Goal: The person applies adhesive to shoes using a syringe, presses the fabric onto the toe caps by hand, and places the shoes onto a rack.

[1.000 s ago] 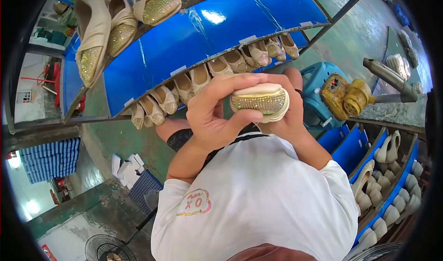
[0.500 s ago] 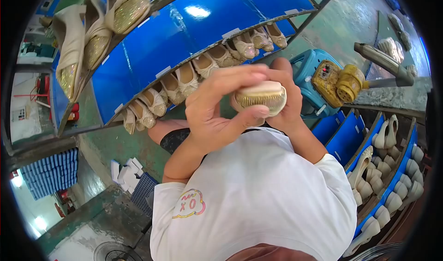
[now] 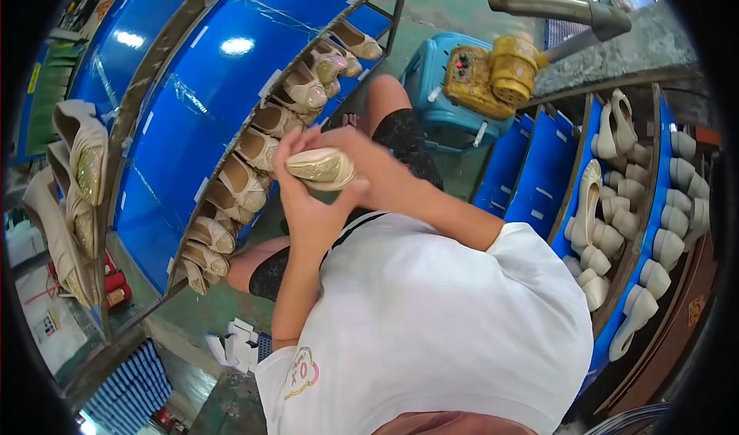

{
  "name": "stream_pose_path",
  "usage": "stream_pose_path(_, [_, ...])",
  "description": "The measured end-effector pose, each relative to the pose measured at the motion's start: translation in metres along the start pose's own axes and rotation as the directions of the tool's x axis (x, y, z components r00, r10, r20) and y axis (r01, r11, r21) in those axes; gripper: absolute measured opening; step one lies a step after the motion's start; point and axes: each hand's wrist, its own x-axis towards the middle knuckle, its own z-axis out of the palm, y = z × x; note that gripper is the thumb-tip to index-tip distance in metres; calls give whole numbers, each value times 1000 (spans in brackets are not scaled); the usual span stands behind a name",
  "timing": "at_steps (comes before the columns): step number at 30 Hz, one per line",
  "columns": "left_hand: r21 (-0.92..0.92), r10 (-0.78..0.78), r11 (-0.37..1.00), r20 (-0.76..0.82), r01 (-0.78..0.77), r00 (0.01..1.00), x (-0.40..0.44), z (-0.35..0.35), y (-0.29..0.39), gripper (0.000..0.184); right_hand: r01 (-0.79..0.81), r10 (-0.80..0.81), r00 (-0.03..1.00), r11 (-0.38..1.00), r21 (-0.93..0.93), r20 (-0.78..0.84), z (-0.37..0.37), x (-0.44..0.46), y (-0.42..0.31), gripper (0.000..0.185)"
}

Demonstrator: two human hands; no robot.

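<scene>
Both hands meet in front of my chest around a cream shoe (image 3: 322, 169) with a gold glitter toe. My left hand (image 3: 306, 218) grips it from below and the left, thumb on the near side and fingers closed about the far end. My right hand (image 3: 373, 165) reaches across from the right and is closed on the shoe's other side; motion blurs it, and its fingers are partly hidden. Past the hands, a row of similar shoes (image 3: 260, 148) stands along a blue rack shelf (image 3: 223, 100).
More glitter-toed shoes (image 3: 81, 173) hang over the rack's edge at left. A blue stool (image 3: 419, 88) carries a yellow-stained device (image 3: 481, 73) with a metal nozzle (image 3: 546, 5). On the right, a rack (image 3: 654, 173) holds several cream shoes. White boxes (image 3: 235, 344) lie on the floor.
My view has turned, shifting the stool and racks. The hands and shoe now appear further left, and the shoe has turned to show more of its glitter toe lengthwise.
</scene>
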Motion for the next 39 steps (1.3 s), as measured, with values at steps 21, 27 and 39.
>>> stream_pose_path(21, [415,270,882,-60,-222,961,-10,-39,15,54,-725,487,644,144,-673,-590,-132,-33,205,62])
stream_pose_path(27, [431,278,884,-169,-182,946,-29,-60,21,58,-722,535,592,20,-692,-603,-141,-35,233,33])
stream_pose_path(39, [569,420,784,-193,-247,887,-23,-82,45,61,8,-49,968,986,-165,-245,-71,23,-69,27])
